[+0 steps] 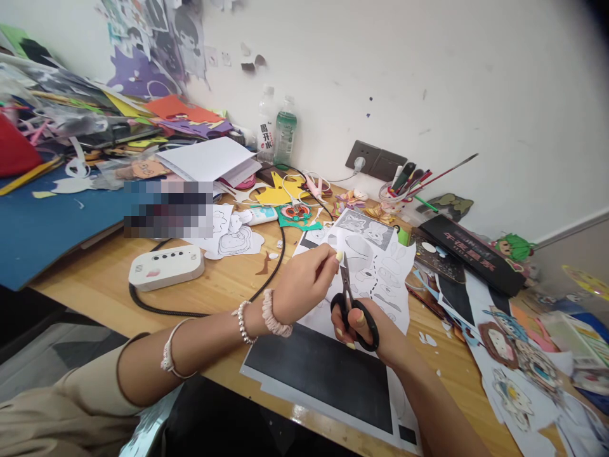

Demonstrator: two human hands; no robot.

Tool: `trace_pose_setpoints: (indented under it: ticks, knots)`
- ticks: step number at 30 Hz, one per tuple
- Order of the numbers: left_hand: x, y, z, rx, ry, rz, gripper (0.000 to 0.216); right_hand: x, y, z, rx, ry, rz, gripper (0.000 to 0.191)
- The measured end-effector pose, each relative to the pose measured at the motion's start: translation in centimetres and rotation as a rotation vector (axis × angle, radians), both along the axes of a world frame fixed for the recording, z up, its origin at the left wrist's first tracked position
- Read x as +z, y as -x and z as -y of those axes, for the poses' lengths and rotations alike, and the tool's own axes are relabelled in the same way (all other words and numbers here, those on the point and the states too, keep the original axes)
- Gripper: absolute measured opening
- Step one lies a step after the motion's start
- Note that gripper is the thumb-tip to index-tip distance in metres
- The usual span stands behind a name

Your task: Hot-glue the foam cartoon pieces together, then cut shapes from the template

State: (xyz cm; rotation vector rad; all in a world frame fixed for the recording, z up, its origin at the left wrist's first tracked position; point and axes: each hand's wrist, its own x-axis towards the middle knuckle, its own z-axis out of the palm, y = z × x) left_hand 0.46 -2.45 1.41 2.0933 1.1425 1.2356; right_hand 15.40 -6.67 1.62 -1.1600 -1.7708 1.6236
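My right hand (359, 320) grips a pair of black-handled scissors (372, 335), fingers through the loops. The blades point away from me, up toward the fingertips of my left hand (307, 279). That hand is closed in a pinch on a small piece of white paper (335, 240), mostly hidden by the fingers. Whether the blades touch the paper, I cannot tell. Below both hands lie printed sheets (397, 260) with grey animal drawings. Nearer to me is a sheet with a large black rectangle (318, 368).
A white power strip (166, 268) and a black cable (190, 313) lie to the left. Two bottles (285, 133) stand by the wall. At the right are a pen holder (397, 192), a long black box (471, 254) and several paper cutouts (516, 393). Craft scraps pile up at the back left.
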Motion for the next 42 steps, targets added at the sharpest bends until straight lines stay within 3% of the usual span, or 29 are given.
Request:
trace_pose_setpoints:
  ticks: [21, 42]
  knots:
    - [-0.2, 0.0, -0.1, 0.024, 0.0, -0.04, 0.027, -0.3, 1.0, 0.4, -0.054, 0.046, -0.06, 0.064]
    - [-0.4, 0.0, 0.2, 0.018, -0.009, -0.026, 0.025, -0.4, 1.4, 0.4, -0.065, -0.016, -0.015, 0.068]
